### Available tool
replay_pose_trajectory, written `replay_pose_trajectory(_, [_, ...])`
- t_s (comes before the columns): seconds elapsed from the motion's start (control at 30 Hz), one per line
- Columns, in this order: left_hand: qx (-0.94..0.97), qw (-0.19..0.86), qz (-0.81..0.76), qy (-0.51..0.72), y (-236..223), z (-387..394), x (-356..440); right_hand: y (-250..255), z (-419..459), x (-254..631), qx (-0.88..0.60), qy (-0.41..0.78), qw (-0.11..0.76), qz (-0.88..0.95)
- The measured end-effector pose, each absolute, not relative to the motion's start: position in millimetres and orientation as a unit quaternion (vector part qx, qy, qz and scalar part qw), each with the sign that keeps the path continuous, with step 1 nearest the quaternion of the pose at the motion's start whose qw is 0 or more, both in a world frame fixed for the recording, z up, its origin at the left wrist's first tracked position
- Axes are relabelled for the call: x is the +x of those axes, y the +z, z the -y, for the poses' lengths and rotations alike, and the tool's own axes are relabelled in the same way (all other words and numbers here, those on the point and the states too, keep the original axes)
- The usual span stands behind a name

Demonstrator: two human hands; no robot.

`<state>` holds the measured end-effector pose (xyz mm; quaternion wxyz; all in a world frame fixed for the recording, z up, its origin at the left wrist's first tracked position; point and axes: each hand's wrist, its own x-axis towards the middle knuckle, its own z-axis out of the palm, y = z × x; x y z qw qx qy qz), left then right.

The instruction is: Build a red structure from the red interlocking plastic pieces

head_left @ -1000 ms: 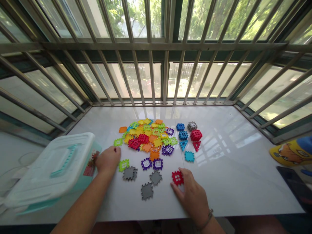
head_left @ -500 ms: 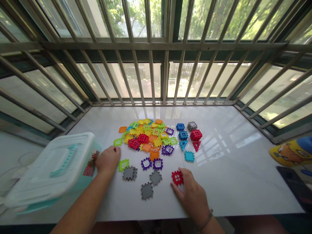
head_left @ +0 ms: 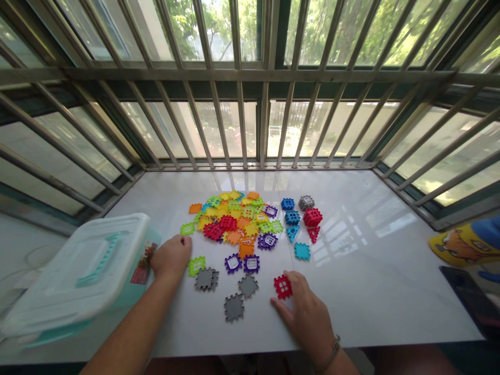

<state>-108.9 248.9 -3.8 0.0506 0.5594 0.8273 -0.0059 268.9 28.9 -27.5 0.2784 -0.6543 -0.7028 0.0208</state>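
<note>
red tile (head_left: pixel 282 286) flat on table (head_left: pixel 363 291), between thumb and fingers of right hand (head_left: pixel 310 310); half open, fingertips at tile's edge, thumb just clear, no firm grip to be seen
done, by look: grouped by colour and shape beyond it, blue stacks (head_left: pixel 292 217), gray stack (head_left: pixel 307 202), red stack (head_left: pixel 312 217), triangles (head_left: pixel 292 233)
left: gray tiles (head_left: pixel 234 307) and purple tiles (head_left: pixel 233 263) loose, big mixed pile (head_left: pixel 234 213) unsorted
left hand (head_left: pixel 174 255) curled, near box (head_left: pixel 58 276); contents, if any, cannot tell

Four stacks (head_left: pixel 292 217), two triangles (head_left: pixel 292 233) and one light-blue square (head_left: pixel 302 251) lie beyond the right hand (head_left: pixel 307 304). One lidded box (head_left: pixel 84 271) stands beside the left hand (head_left: pixel 172 256).
</note>
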Motion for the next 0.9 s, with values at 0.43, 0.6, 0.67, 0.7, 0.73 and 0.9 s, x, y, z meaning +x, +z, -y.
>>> replay_pose_trajectory(0.43, [0.561, 0.053, -0.826, -0.009, 0, -248, -106, -7, -47, 307, -0.662, 0.03, 0.319, 0.678])
replay_pose_trajectory(0.6, [0.554, 0.059, -0.831, -0.014, 2, -249, -105, 22, -97, 364, -0.681, -0.053, 0.328, 0.652])
replay_pose_trajectory(0.67, [0.554, 0.061, -0.83, -0.013, 2, -249, -106, 31, -121, 386, -0.675, -0.078, 0.33, 0.656])
replay_pose_trajectory(0.7, [0.555, 0.06, -0.829, -0.011, 2, -249, -106, 34, -132, 396, -0.674, -0.085, 0.33, 0.656])
replay_pose_trajectory(0.73, [0.556, 0.06, -0.829, -0.01, 2, -249, -106, 36, -143, 404, -0.673, -0.087, 0.329, 0.657])
replay_pose_trajectory(0.9, [0.551, 0.063, -0.832, -0.013, 3, -249, -105, 35, -184, 428, -0.678, -0.066, 0.325, 0.656])
